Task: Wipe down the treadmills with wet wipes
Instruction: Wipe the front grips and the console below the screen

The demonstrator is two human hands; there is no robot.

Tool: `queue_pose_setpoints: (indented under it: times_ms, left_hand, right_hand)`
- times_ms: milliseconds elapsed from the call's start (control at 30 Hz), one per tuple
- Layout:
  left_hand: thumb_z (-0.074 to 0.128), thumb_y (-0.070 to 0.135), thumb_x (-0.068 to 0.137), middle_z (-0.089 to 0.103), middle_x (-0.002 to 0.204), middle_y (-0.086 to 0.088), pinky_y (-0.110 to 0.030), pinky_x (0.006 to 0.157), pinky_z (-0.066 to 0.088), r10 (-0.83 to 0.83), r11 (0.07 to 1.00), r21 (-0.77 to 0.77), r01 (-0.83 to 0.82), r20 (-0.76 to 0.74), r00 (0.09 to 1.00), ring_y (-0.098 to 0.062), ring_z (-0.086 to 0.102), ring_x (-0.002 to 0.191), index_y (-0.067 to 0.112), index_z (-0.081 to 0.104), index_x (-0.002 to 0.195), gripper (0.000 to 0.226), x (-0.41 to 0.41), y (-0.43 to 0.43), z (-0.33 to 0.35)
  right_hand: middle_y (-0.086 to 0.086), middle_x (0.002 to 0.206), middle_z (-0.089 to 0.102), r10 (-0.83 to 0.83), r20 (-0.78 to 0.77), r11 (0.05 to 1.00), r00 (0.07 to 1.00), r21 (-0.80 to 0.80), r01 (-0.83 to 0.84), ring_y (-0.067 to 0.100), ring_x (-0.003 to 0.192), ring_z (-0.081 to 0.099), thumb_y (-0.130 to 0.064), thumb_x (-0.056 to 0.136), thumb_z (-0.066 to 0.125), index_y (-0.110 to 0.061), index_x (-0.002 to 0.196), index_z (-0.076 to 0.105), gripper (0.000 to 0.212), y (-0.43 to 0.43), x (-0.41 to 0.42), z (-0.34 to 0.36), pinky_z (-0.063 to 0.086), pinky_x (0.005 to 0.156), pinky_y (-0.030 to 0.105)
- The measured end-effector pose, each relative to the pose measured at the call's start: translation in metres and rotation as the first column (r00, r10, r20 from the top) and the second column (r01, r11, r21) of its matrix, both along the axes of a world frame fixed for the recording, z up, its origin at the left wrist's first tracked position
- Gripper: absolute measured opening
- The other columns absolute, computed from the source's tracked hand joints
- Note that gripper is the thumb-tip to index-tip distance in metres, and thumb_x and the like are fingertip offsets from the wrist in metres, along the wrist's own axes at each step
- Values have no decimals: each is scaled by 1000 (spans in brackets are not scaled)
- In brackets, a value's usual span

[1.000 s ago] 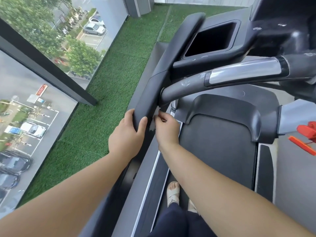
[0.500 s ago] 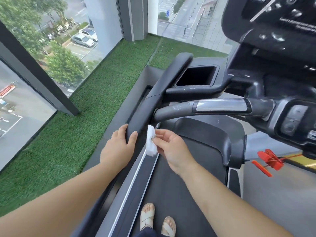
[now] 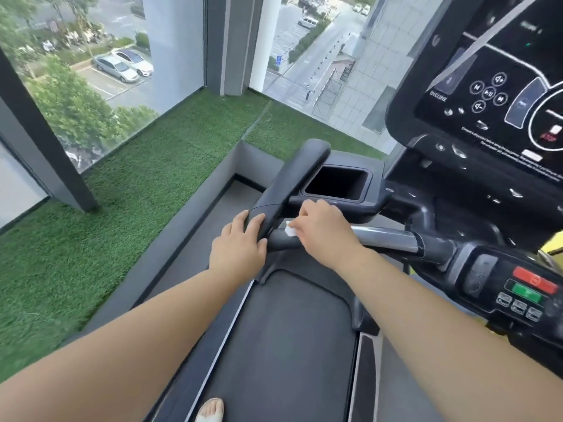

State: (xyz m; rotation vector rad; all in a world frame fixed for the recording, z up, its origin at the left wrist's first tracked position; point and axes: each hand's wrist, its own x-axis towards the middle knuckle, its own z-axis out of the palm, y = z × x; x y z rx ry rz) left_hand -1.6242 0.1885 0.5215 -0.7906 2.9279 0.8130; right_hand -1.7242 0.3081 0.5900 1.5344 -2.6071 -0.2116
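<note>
Pressing wipe (image 3: 289,230) onto crossbar (image 3: 384,241) with right hand (image 3: 324,231), left hand (image 3: 236,246) gripping handrail (image 3: 292,175).

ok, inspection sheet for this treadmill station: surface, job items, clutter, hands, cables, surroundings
Surface: treadmill belt dark and bare; a sandalled foot at its near edge.
Job's things: white wet wipe on the front crossbar, near where it meets the side handrail.
Clutter: nothing seen.
Hands: left hand grips the side handrail's lower end; right hand holds the wet wipe against the crossbar.
Cables: nothing seen.
Surroundings: console at right, artificial grass at left, windows overlooking parked cars.
</note>
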Motion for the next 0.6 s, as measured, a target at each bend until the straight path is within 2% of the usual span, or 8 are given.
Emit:
queue_pose_setpoints:
  times_ms: [67,200,267,333,433,500,600]
  left_hand:
    - [35,37,99,16,157,-2,-37,97,35,2,996,-91,-5,-29,1000,-26,32,133,30,20,149,52,2,2,-5]
    - [32,36,100,14,157,-5,-38,95,36,-18,992,-125,13,-35,999,-27,33,132,35,17,150,52,1,5,-5]
    - [32,35,100,13,158,-5,-39,96,36,-30,993,-113,26,-26,999,-28,31,132,37,17,149,51,2,5,-5]
    - [31,35,101,13,158,-5,-39,97,35,-30,993,-116,27,-21,999,-28,31,133,38,17,149,51,2,4,-5]
    - [31,36,100,13,157,-4,-38,96,35,-22,992,-123,18,-25,999,-27,32,132,38,17,149,51,2,4,-4]
    - [32,36,100,14,157,-4,-38,95,36,-15,993,-120,11,-33,999,-27,33,132,38,19,148,50,2,5,-3]
    - [33,37,100,16,157,-4,-37,95,36,-4,994,-108,-1,-50,999,-27,34,132,39,21,148,50,2,5,-4]
  right_hand:
    - [7,108,52,-44,81,993,996,117,35,29,102,48,-17,97,48,-20,117,66,27,-2,-5,6,33,77,33]
    - [1,93,37,-142,156,969,977,221,106,29,105,51,-19,97,50,-24,117,66,26,-3,-23,14,32,72,31]
    - [2,95,42,-257,201,942,945,269,199,30,106,54,-19,94,54,-21,115,67,25,3,-36,25,36,75,29]
    - [6,103,52,-292,238,942,926,238,236,28,105,55,-20,95,53,-19,115,68,25,5,-41,36,42,84,31]
    - [10,106,54,-103,225,993,969,86,86,27,104,53,-20,98,49,-18,115,69,26,-8,-26,30,42,89,37]
    - [8,106,51,-4,199,993,980,117,-19,27,104,51,-19,98,47,-20,114,68,27,-15,-12,18,41,83,34]
    - [5,108,49,17,185,979,983,195,-54,28,103,47,-13,97,49,-22,116,66,28,-4,-12,13,34,71,32]
